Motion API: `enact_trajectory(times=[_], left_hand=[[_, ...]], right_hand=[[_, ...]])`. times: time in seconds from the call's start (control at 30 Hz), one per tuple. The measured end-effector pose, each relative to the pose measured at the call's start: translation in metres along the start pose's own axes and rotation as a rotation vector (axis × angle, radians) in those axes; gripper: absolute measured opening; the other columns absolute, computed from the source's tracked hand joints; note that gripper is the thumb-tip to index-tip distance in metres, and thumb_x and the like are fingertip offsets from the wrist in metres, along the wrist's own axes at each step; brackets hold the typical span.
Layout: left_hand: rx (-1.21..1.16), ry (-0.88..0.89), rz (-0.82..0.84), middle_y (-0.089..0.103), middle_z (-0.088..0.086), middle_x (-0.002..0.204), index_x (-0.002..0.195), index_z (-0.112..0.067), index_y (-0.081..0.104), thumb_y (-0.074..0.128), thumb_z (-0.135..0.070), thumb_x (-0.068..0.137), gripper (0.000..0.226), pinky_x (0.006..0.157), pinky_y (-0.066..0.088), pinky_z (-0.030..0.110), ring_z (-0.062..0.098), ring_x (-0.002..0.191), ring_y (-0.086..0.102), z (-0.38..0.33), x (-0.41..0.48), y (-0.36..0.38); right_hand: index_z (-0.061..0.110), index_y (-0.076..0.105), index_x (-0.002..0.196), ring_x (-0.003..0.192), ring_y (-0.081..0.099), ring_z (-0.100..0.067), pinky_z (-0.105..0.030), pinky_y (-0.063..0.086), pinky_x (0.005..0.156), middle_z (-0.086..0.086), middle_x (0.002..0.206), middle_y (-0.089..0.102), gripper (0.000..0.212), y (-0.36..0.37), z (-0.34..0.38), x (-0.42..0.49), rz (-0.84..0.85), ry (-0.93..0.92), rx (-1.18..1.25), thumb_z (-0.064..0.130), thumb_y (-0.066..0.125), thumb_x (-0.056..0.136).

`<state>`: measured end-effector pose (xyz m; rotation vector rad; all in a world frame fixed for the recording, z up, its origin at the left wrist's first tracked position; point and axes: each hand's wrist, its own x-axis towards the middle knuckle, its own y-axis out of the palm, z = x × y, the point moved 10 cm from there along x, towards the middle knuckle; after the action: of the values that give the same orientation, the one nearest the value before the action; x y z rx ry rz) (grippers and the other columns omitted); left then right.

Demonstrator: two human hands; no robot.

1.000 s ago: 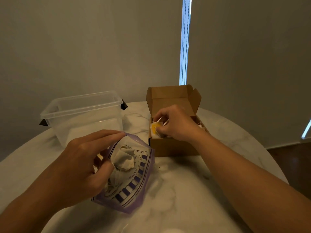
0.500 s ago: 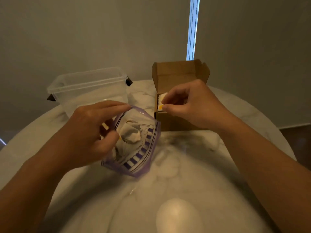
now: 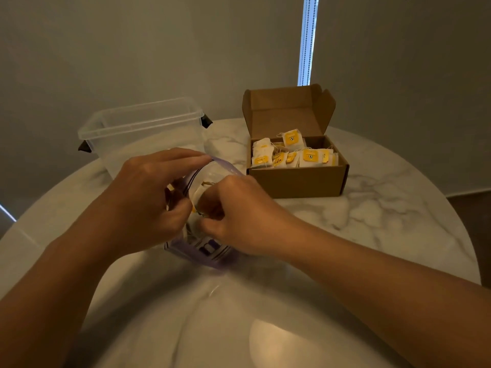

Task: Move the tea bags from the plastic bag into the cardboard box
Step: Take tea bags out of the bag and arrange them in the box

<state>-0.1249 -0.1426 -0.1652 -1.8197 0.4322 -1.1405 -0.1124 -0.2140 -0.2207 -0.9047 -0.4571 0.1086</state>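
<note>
Inside plastic bag (image 3: 204, 243), right hand (image 3: 236, 219).

Dim, warm, glare on table (image 3: 279, 338)

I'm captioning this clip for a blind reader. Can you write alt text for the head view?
A right hand reaches into a plastic bag whose mouth the left hand holds open on a marble table. Behind sit an open cardboard box of tea bags and a clear plastic container.

You've got two hands in play, left hand (image 3: 143, 200) and right hand (image 3: 236, 216), one plastic bag (image 3: 204, 248), one cardboard box (image 3: 297, 179), one clear tub (image 3: 143, 128), and roughly eight tea bags (image 3: 292, 155) showing in the box.
</note>
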Motion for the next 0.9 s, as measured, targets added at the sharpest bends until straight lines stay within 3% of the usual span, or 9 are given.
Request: enact_trajectory(times=[0.13, 0.3, 0.4, 0.57, 0.63, 0.77, 0.83, 0.9], left_hand=[[-0.005, -0.011, -0.007, 0.065, 0.003, 0.121, 0.129, -0.009, 0.062, 0.055, -0.010, 0.071, 0.058, 0.062, 0.053, 0.017, -0.001, 0.080, 0.058, 0.001, 0.000, -0.002], [0.001, -0.016, 0.000, 0.065, 0.001, 0.121, 0.128, -0.010, 0.062, 0.055, -0.012, 0.073, 0.055, 0.060, 0.050, 0.012, -0.001, 0.080, 0.057, 0.004, -0.001, -0.002], [0.009, -0.027, -0.009, 0.065, 0.004, 0.122, 0.128, -0.008, 0.062, 0.055, -0.012, 0.073, 0.056, 0.062, 0.049, 0.012, 0.008, 0.079, 0.058, 0.006, -0.001, -0.002], [0.005, -0.038, -0.020, 0.066, 0.004, 0.121, 0.128, -0.009, 0.063, 0.054, -0.011, 0.073, 0.056, 0.063, 0.049, 0.012, 0.010, 0.080, 0.059, 0.007, -0.002, -0.002], [0.003, -0.043, -0.015, 0.065, 0.002, 0.122, 0.128, -0.010, 0.063, 0.054, -0.012, 0.073, 0.056, 0.063, 0.048, 0.011, 0.005, 0.079, 0.059, 0.008, -0.002, -0.001], [0.010, -0.039, 0.002, 0.065, 0.000, 0.122, 0.129, -0.012, 0.062, 0.055, -0.012, 0.074, 0.056, 0.064, 0.046, 0.009, 0.000, 0.082, 0.057, 0.008, -0.002, 0.001], [0.008, -0.035, -0.007, 0.065, 0.001, 0.122, 0.129, -0.012, 0.062, 0.055, -0.012, 0.073, 0.056, 0.066, 0.046, 0.009, 0.001, 0.083, 0.057, 0.008, -0.002, 0.000], [0.004, -0.037, -0.011, 0.065, -0.001, 0.121, 0.129, -0.012, 0.062, 0.055, -0.012, 0.073, 0.056, 0.064, 0.047, 0.009, -0.002, 0.082, 0.057, 0.007, -0.002, -0.001]], right_hand=[[0.017, 0.069, 0.116, 0.103, 0.059, -0.022, -0.037, 0.054, 0.082, -0.007, 0.111, 0.066, 0.028, 0.018, 0.004, 0.005, 0.040, -0.037, -0.031, 0.022, 0.065, 0.089], [0.016, 0.076, 0.100, 0.088, 0.063, -0.021, -0.035, 0.056, 0.074, -0.006, 0.096, 0.070, 0.019, 0.010, -0.002, 0.005, 0.054, -0.011, -0.114, 0.024, 0.061, 0.091], [0.014, 0.075, 0.097, 0.081, 0.062, -0.016, -0.034, 0.058, 0.073, -0.004, 0.090, 0.069, 0.023, 0.002, -0.008, 0.003, 0.046, 0.034, -0.171, 0.032, 0.063, 0.091], [0.013, 0.069, 0.087, 0.084, 0.060, -0.018, -0.035, 0.057, 0.074, -0.002, 0.086, 0.064, 0.023, 0.001, -0.009, 0.005, 0.017, 0.093, -0.161, 0.036, 0.068, 0.087], [0.015, 0.064, 0.097, 0.089, 0.059, -0.018, -0.037, 0.056, 0.077, -0.003, 0.096, 0.064, 0.020, 0.003, -0.007, 0.007, -0.008, 0.086, -0.123, 0.032, 0.068, 0.088], [0.015, 0.054, 0.119, 0.101, 0.059, -0.023, -0.034, 0.053, 0.079, -0.006, 0.113, 0.060, 0.033, 0.022, -0.009, 0.016, 0.012, 0.124, -0.108, 0.027, 0.065, 0.091], [0.016, 0.053, 0.125, 0.104, 0.058, -0.024, -0.029, 0.046, 0.076, -0.006, 0.116, 0.060, 0.037, 0.030, -0.011, 0.021, 0.016, 0.132, -0.143, 0.028, 0.064, 0.092], [0.015, 0.054, 0.124, 0.105, 0.059, -0.023, -0.030, 0.048, 0.079, -0.006, 0.116, 0.061, 0.038, 0.034, -0.013, 0.023, 0.028, 0.143, -0.103, 0.028, 0.066, 0.091]])
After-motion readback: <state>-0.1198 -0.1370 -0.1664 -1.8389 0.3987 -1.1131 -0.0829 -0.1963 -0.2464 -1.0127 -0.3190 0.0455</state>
